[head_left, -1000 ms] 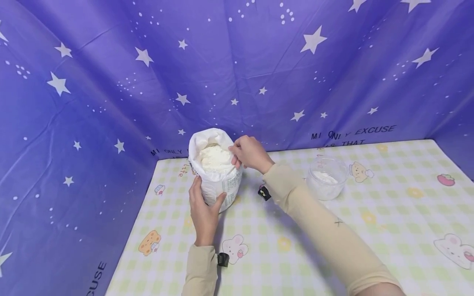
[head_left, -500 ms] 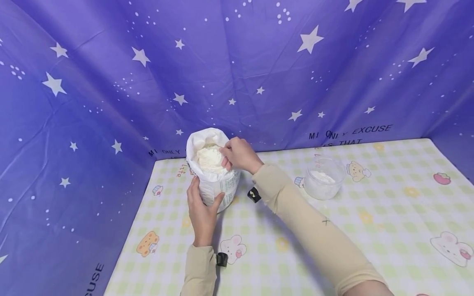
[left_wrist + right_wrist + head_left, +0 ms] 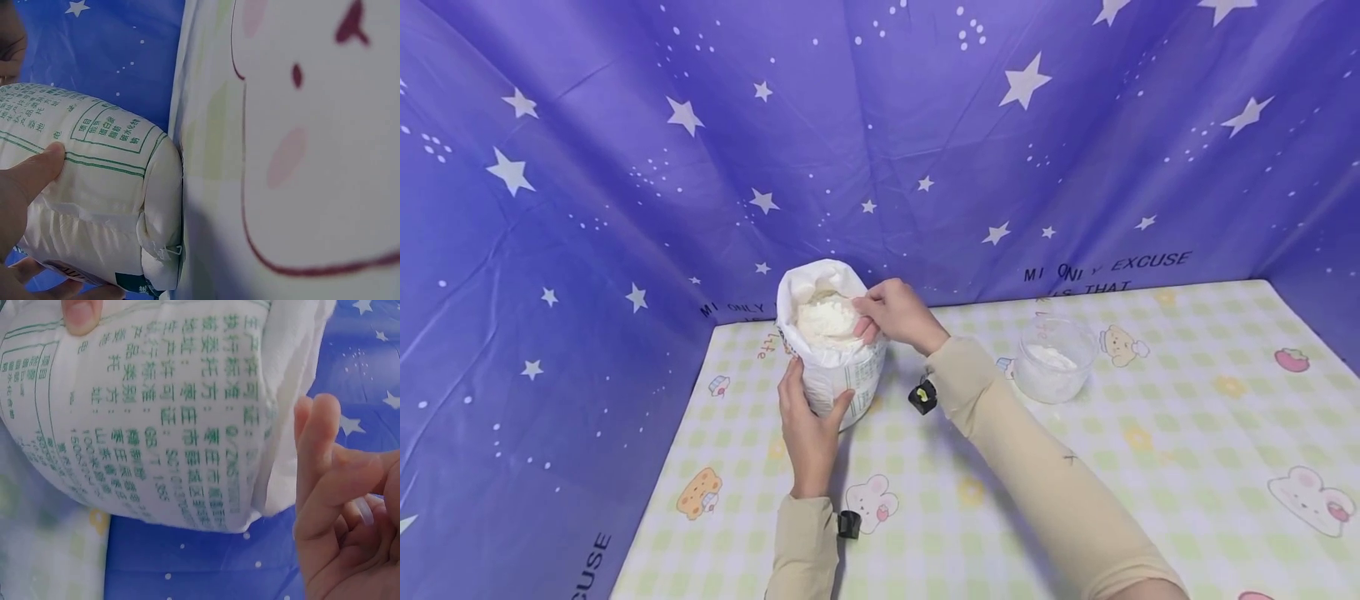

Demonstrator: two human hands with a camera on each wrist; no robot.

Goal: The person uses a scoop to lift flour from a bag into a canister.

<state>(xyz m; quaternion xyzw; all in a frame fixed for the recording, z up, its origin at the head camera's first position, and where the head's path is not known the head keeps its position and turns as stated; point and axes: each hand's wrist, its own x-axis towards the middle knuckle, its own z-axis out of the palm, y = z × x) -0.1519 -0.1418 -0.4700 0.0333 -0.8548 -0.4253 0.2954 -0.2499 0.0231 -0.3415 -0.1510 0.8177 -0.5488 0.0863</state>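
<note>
An open white cloth bag of flour (image 3: pixel 850 379) with green print stands upright near the back of the table. The left hand (image 3: pixel 808 437) grips its near side low down; in the left wrist view the thumb (image 3: pixel 44 169) lies across the print and fingers wrap underneath. At the bag's right rim, the right hand (image 3: pixel 898 317) has its fingertips over the off-white flour (image 3: pixel 827 321). The right wrist view shows curled fingers around a small whitish translucent piece, like a slim handle (image 3: pixel 364 511); its other end is hidden.
A clear round tub (image 3: pixel 1056 367) with some white powder inside stands to the right, beyond the right forearm. A checked tablecloth (image 3: pixel 925 500) with cartoon prints covers the table. The blue star-patterned curtain (image 3: pixel 880 150) rises close behind the bag.
The right hand moved left over the bag's mouth, then drew back slightly to the right. The flour's surface looks a little disturbed. The left hand keeps its grip on the bag.
</note>
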